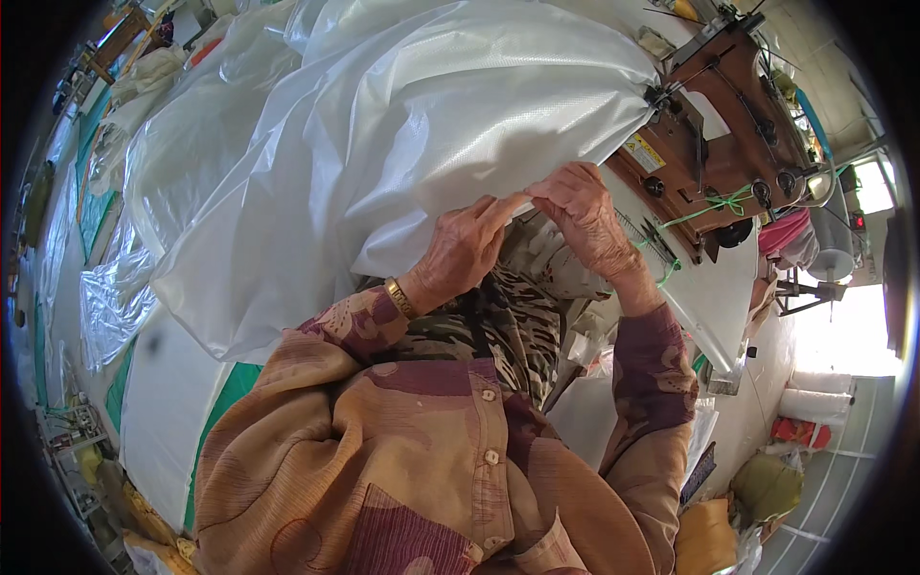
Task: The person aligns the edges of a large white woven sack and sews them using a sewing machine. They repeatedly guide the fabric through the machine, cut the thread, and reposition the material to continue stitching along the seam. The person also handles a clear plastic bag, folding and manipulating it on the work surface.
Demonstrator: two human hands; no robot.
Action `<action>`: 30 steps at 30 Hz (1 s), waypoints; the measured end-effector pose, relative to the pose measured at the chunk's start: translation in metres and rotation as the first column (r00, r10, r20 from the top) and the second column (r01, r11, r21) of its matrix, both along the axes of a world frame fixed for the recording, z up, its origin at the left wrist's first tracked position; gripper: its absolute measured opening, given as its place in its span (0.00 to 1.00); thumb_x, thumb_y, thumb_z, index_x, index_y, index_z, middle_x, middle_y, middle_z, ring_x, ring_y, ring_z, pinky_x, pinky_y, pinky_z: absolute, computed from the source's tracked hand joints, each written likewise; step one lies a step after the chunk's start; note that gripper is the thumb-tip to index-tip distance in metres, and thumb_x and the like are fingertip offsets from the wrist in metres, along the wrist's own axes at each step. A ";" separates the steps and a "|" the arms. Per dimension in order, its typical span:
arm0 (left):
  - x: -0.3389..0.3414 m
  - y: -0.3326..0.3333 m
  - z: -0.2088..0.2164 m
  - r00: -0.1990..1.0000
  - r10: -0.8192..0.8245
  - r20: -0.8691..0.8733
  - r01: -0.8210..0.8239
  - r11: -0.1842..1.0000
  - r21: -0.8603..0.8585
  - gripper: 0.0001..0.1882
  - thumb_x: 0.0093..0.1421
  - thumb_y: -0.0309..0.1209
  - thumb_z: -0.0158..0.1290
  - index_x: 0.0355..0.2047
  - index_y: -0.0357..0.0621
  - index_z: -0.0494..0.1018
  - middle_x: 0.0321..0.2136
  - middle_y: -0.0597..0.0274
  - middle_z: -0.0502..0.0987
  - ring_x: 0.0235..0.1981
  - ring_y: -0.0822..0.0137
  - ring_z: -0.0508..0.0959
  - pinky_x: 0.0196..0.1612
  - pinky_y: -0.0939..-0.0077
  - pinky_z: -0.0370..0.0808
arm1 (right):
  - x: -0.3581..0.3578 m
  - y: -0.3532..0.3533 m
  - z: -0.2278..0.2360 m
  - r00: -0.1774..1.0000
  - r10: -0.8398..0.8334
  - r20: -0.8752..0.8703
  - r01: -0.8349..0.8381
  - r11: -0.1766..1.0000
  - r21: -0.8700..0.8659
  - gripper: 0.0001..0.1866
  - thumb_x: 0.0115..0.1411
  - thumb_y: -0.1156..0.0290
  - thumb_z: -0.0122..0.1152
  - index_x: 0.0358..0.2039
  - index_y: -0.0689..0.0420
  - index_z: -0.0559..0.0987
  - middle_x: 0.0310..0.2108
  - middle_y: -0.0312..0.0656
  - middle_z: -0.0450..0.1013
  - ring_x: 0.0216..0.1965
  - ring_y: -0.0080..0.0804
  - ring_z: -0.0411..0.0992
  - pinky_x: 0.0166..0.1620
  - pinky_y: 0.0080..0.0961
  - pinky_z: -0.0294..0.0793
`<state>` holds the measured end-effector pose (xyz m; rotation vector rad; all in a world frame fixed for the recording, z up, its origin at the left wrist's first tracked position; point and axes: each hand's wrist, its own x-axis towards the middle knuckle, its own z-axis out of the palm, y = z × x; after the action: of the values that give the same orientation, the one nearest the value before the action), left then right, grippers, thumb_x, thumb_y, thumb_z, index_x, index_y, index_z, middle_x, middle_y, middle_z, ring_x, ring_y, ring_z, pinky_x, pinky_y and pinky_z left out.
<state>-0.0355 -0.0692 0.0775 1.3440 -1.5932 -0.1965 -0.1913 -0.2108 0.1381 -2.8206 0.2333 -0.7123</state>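
Observation:
A large white translucent woven plastic sheet point(450, 105) lies in broad folds ahead of me and over to the left. My left hand point(460, 247) pinches its near edge, fingers closed. Just to the right, my right hand point(583, 218) is closed on the same edge, its fingertips almost meeting those of the left. The edge between them looks folded or rolled. From there the sheet runs up to the brown sewing machine point(743, 115), where its far corner sits by the needle area. What lies inside my closed fingers is mostly hidden.
Green string point(724, 203) is tied on the machine's near side. A white thread cone point(832, 244) stands right of it. Clear plastic point(120, 297) drapes at the left. Lower right are a green sack point(767, 487) and white rolls point(815, 404). Camouflage cloth point(498, 326) covers my lap.

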 end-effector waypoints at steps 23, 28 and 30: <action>0.009 -0.032 0.001 0.960 -0.267 -0.090 0.270 0.962 0.032 0.11 0.57 0.19 0.56 0.41 0.34 0.78 0.31 0.52 0.79 0.29 0.59 0.81 0.34 0.69 0.77 | -0.023 -0.068 0.006 0.867 -0.430 0.252 0.497 0.788 -0.364 0.16 0.50 0.63 0.73 0.37 0.51 0.79 0.41 0.35 0.76 0.47 0.36 0.72 0.60 0.48 0.59; -0.008 -0.047 0.003 0.943 -0.287 0.170 0.295 0.955 -0.022 0.14 0.52 0.18 0.55 0.40 0.37 0.75 0.32 0.54 0.79 0.28 0.54 0.80 0.31 0.64 0.77 | -0.035 -0.075 -0.028 0.803 -0.426 0.417 0.579 0.724 -0.374 0.13 0.51 0.67 0.72 0.37 0.51 0.80 0.46 0.33 0.77 0.55 0.32 0.72 0.67 0.51 0.54; -0.010 -0.059 0.005 0.922 -0.293 0.252 0.310 0.951 -0.026 0.13 0.51 0.18 0.54 0.39 0.38 0.75 0.30 0.55 0.78 0.27 0.54 0.79 0.30 0.64 0.77 | -0.037 -0.077 -0.029 0.795 -0.443 0.415 0.593 0.714 -0.372 0.12 0.52 0.68 0.71 0.38 0.51 0.81 0.47 0.32 0.78 0.57 0.31 0.71 0.67 0.51 0.53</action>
<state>-0.0452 -0.1283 0.0822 1.0977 -1.9990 -0.1665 -0.2279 -0.2880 0.1093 -3.0509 0.9642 -1.5016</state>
